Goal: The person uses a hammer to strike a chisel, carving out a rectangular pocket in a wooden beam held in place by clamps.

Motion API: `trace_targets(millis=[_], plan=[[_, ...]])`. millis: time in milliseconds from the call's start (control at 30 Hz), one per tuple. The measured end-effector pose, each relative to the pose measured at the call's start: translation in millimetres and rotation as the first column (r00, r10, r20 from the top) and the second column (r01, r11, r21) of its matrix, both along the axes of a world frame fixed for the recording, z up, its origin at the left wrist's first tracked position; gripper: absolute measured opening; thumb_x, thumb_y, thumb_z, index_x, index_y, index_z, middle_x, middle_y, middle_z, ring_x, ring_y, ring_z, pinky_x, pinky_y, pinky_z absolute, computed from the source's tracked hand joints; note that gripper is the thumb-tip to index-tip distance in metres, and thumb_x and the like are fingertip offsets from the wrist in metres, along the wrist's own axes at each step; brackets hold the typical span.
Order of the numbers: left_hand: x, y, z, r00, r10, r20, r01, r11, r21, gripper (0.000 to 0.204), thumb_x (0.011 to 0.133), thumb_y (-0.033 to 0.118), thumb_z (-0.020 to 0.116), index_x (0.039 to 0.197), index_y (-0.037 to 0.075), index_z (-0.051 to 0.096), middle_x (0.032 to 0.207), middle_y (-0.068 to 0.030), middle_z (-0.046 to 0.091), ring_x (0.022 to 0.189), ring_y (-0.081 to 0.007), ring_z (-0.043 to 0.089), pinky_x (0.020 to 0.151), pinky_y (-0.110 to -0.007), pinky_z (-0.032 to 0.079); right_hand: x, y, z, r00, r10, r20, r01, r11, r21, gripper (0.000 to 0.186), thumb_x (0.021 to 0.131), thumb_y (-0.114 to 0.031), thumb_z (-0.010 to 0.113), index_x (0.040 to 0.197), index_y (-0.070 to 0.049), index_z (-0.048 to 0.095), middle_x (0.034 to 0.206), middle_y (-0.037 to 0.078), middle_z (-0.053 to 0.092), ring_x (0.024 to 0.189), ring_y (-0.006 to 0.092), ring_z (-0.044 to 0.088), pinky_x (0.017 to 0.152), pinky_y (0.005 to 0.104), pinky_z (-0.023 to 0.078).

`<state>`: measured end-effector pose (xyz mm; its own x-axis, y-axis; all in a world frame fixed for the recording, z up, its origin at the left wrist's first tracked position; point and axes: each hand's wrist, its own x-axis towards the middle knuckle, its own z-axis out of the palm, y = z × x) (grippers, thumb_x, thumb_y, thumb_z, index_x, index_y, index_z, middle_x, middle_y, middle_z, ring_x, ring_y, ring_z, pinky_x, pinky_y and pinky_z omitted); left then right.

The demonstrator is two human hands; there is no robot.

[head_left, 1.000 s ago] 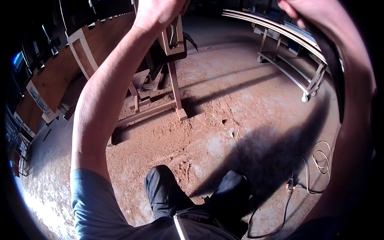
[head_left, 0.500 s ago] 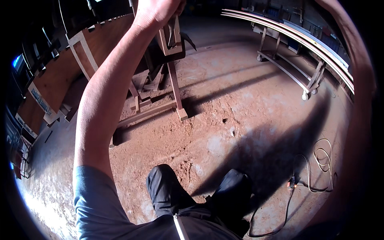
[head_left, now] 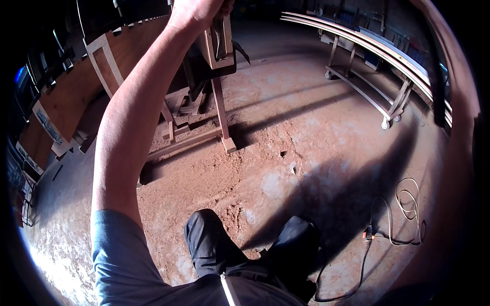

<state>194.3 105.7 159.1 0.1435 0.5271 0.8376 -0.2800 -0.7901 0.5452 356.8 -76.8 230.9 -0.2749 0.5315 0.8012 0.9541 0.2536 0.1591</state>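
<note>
My left hand (head_left: 200, 11) is raised at the top edge, its fingers curled closed. Whatever they grip is cut off by the edge of the picture. Just below it is the squared end of a pale wooden piece (head_left: 223, 63), with a dark strip hanging inside and dark material (head_left: 196, 69) around it. That piece sits above a wooden trestle leg (head_left: 220, 104). My right forearm (head_left: 462, 89) rises along the right rim, and the hand lies outside the picture. A dark, narrow strip (head_left: 437, 86) hangs beside that forearm.
Brown wooden panels (head_left: 71, 120) stand at the left. A wheeled rack (head_left: 357, 89) carries long boards (head_left: 377, 45) at the far right. Sawdust (head_left: 204, 171) covers the floor; an orange-and-black connector (head_left: 368, 233) and a coiled cable (head_left: 408, 201) lie at the right.
The view has shifted slightly, so the floor and rack sit a little further left. A dark strip now shows beside my right forearm. My left hand stays closed, nearly in place.
</note>
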Motion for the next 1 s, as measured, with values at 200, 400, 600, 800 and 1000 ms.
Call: trace_targets(millis=[200, 400, 600, 800, 1000], plan=[[-5.1, -3.5, -5.2, 0.999, 0.045, -0.025, -0.045, 0.999, -0.009, 0.021, 0.088, 0.012, 0.071, 0.081, 0.008, 0.052, 0.060, -0.0040, 0.051, 0.041, -0.0144, 0.047, 0.038, -0.030, 0.039, -10.2, -6.5, -13.7, 0.995, 0.049, -0.089, -0.061, 0.987, -0.146, 0.037, 0.105, -0.038, 0.059, 0.094, -0.004, 0.069, 0.062, 0.002, 0.056, 0.045, 0.0110, 0.048, 0.043, 0.0288, 0.039], [-3.9, -6.4, -2.0, 0.993, 0.117, -0.005, -0.117, 0.993, -0.001, 0.020, 0.088, 0.013, 0.071, 0.081, 0.007, 0.053, 0.060, -0.0039, 0.052, 0.043, -0.0144, 0.049, 0.040, -0.030, 0.040, -10.7, -6.5, -14.6, 0.992, 0.053, -0.115, -0.071, 0.984, -0.165, 0.037, 0.105, -0.038, 0.059, 0.091, -0.004, 0.067, 0.061, 0.002, 0.054, 0.044, 0.0108, 0.048, 0.042, 0.0289, 0.039], [-13.7, -7.1, -5.0, 0.980, 0.196, -0.045, -0.196, 0.981, -0.008, 0.020, 0.088, 0.013, 0.071, 0.081, 0.007, 0.053, 0.060, -0.0038, 0.053, 0.043, -0.0144, 0.049, 0.040, -0.030, 0.041, -7.4, 0.1, -14.1, 0.986, 0.099, -0.136, -0.127, 0.968, -0.215, 0.038, 0.105, -0.037, 0.059, 0.088, -0.004, 0.066, 0.059, 0.001, 0.053, 0.043, 0.0106, 0.048, 0.041, 0.0290, 0.039], [4.8, -8.8, -2.6, 0.994, 0.107, -0.023, -0.107, 0.994, -0.023, 0.019, 0.088, 0.012, 0.071, 0.082, 0.007, 0.054, 0.060, -0.0038, 0.053, 0.043, -0.0143, 0.050, 0.041, -0.030, 0.042, -7.7, -19.0, -14.6, 0.983, 0.010, -0.182, -0.058, 0.963, -0.262, 0.039, 0.105, -0.037, 0.059, 0.086, -0.004, 0.064, 0.057, 0.001, 0.051, 0.042, 0.0104, 0.048, 0.039, 0.0291, 0.040], [-10.5, -23.5, -17.6, 0.978, 0.184, -0.098, -0.180, 0.982, 0.055, 0.018, 0.086, 0.009, 0.073, 0.083, 0.007, 0.055, 0.060, -0.0028, 0.053, 0.044, -0.0139, 0.050, 0.042, -0.030, 0.041, 14.6, -7.3, -12.3, 0.996, 0.093, 0.011, -0.090, 0.983, -0.157, 0.039, 0.104, -0.038, 0.061, 0.088, -0.002, 0.066, 0.056, 0.001, 0.052, 0.043, 0.0100, 0.048, 0.041, 0.0295, 0.038]])
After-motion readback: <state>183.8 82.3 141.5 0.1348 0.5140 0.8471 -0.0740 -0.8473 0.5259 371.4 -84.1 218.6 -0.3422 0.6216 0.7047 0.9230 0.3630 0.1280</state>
